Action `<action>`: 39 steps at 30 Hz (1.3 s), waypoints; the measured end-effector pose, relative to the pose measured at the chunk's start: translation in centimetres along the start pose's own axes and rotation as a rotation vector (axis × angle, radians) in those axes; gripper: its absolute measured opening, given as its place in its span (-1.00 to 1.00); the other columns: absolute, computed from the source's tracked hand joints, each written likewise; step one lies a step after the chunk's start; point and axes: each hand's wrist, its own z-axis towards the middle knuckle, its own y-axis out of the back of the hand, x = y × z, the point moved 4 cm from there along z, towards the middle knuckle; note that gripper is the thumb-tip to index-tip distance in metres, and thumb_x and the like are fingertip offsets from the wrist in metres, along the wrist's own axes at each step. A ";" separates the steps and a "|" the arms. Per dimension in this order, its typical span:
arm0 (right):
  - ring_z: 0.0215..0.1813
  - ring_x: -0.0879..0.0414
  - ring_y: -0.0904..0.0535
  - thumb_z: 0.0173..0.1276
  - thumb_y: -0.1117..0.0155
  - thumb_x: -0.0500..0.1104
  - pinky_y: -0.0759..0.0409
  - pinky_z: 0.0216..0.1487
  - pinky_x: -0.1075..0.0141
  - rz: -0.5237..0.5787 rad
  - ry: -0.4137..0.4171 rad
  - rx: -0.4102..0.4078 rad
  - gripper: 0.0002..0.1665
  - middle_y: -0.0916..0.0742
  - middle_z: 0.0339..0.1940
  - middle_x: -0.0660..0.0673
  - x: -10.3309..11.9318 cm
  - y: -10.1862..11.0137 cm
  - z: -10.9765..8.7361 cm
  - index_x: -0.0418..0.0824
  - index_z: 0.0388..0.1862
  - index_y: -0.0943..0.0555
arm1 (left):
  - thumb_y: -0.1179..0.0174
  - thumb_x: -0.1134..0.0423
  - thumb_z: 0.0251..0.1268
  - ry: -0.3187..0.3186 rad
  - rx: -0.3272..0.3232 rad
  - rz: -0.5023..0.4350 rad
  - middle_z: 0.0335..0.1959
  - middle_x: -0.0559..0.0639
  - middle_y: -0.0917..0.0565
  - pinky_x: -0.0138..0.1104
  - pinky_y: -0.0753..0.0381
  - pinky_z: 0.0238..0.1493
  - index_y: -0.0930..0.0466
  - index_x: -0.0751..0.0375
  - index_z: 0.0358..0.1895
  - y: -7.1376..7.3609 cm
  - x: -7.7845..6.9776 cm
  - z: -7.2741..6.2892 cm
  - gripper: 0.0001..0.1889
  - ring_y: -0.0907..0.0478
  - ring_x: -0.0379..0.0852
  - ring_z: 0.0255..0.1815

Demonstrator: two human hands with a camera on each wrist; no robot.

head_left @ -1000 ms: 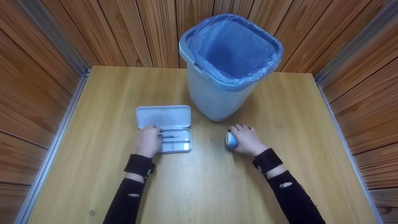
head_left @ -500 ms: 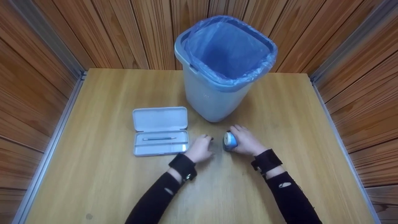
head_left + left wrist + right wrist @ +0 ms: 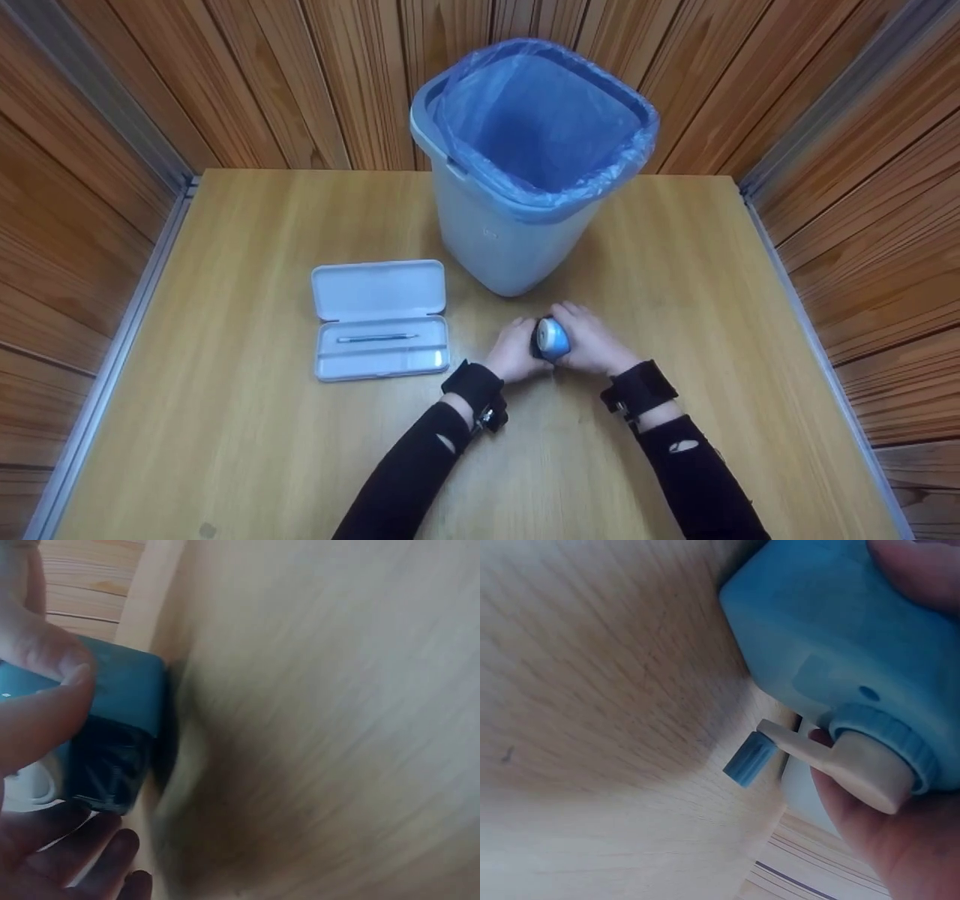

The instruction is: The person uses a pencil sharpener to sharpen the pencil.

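My right hand [image 3: 592, 343] grips a blue crank pencil sharpener [image 3: 553, 339] on the table, from its right side. In the right wrist view its pale crank arm [image 3: 802, 748] with a ribbed blue knob [image 3: 748, 760] shows below the blue body. From the left, my left hand [image 3: 516, 354] holds the sharpener's dark see-through shavings drawer [image 3: 109, 765], fingertips along the drawer's edge. Left of the hands an open white pencil case [image 3: 379, 291] lies flat with its lid folded back. One pencil [image 3: 376, 338] rests in its upper compartment.
A tall light bin [image 3: 510, 247] lined with a blue bag [image 3: 555, 120] stands behind the hands. Wood-panelled walls [image 3: 247, 82] enclose the wooden table [image 3: 225, 420] at the back and both sides.
My left hand has left the pencil case, where the pencil now lies in full view, and moved right to the sharpener. The right hand keeps its grip. The head view has shifted slightly.
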 end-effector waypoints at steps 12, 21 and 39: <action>0.24 -0.40 -0.51 -0.12 -0.58 -0.19 -0.39 0.34 -0.28 -0.024 0.050 -0.036 -0.21 -0.63 0.13 -0.42 0.1 -0.1 0.2 -0.31 0.14 -0.47 | -0.48 0.16 0.01 0.006 0.012 0.089 0.07 0.19 -0.64 -0.13 -0.54 0.26 -0.48 0.30 0.17 0.3 0.3 0.4 -0.37 -0.58 0.13 0.13; 0.18 -0.34 -0.54 -0.17 -0.62 -0.19 -0.47 0.25 -0.25 0.009 0.017 -0.044 -0.21 -0.65 0.06 -0.35 0.1 0.0 0.0 -0.26 0.10 -0.49 | -0.49 0.29 -0.07 0.013 -0.010 0.108 -0.03 0.19 -0.66 -0.14 -0.60 0.16 -0.52 0.34 0.07 2.2 0.8 -0.9 -0.44 -0.61 0.10 0.02; 0.11 -0.25 -0.57 -0.21 -0.64 -0.21 -0.51 0.23 -0.19 -0.050 -0.014 -0.021 -0.19 -0.65 0.03 -0.28 0.8 -0.2 0.5 -0.20 0.10 -0.50 | -0.50 0.31 -0.08 0.033 -0.111 -0.014 0.06 0.31 -0.62 0.00 -0.55 0.25 -0.48 0.42 0.16 6.8 3.2 -5.1 -0.35 -0.57 0.24 0.10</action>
